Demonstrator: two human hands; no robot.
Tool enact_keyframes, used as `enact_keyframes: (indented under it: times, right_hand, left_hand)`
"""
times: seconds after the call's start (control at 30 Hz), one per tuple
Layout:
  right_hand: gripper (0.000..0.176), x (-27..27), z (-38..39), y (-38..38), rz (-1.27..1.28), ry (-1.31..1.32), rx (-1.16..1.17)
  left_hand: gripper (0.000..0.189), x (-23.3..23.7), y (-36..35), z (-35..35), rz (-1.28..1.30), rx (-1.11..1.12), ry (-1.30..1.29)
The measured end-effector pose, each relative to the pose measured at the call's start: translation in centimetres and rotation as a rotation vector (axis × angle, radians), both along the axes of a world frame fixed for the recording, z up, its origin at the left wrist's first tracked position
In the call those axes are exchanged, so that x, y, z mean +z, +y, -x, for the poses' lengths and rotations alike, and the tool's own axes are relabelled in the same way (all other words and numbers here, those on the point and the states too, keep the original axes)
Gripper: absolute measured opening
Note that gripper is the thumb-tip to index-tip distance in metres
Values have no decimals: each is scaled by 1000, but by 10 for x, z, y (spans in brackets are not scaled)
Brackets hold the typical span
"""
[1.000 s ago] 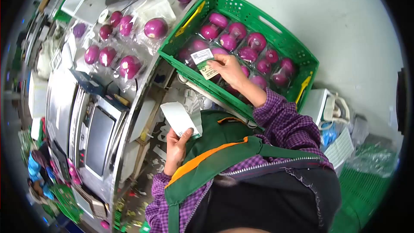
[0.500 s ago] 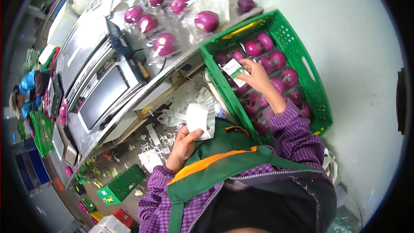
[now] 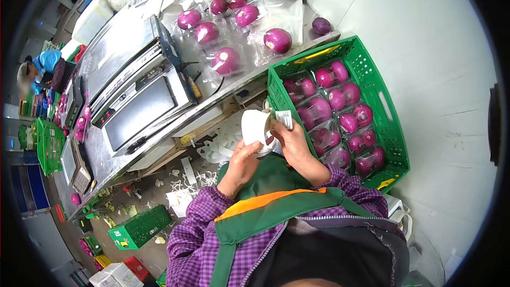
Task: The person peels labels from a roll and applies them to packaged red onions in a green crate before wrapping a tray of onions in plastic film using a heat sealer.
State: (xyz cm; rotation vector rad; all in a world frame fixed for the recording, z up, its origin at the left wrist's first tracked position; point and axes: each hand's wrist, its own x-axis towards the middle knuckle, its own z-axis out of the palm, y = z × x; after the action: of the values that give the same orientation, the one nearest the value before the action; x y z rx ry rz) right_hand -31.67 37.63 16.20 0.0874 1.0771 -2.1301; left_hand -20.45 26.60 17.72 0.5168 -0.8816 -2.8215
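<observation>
1. Head view: the left hand (image 3: 241,165) pinches a curled white label strip (image 3: 254,126); the right hand (image 3: 291,142) grips a printed label (image 3: 285,119) beside it.
2. Half a second ago the right hand was over the green crate (image 3: 367,77); now both hands meet, so work seems shifted to the strip.
3. Packed red onions (image 3: 348,123) lie inside the crate, beyond the hands.

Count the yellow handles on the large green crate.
2 on the large green crate: one yellow handle beside the metal workbench, another at the opposite end. The near wall is partly hidden; more possible.
</observation>
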Motion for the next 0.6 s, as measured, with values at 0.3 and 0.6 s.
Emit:
enact_keyframes:
  times: [0.3, 0.6]
  right_hand:
    - [16, 2, 26, 20, -554, 778, 249]
    - [6, 4, 107, 77, -771, 1093, 328]
  left_hand:
    - [31, -20, 0, -10, 255, -39, -79]
    - [31, -21, 3, -28, 526, 15, -306]
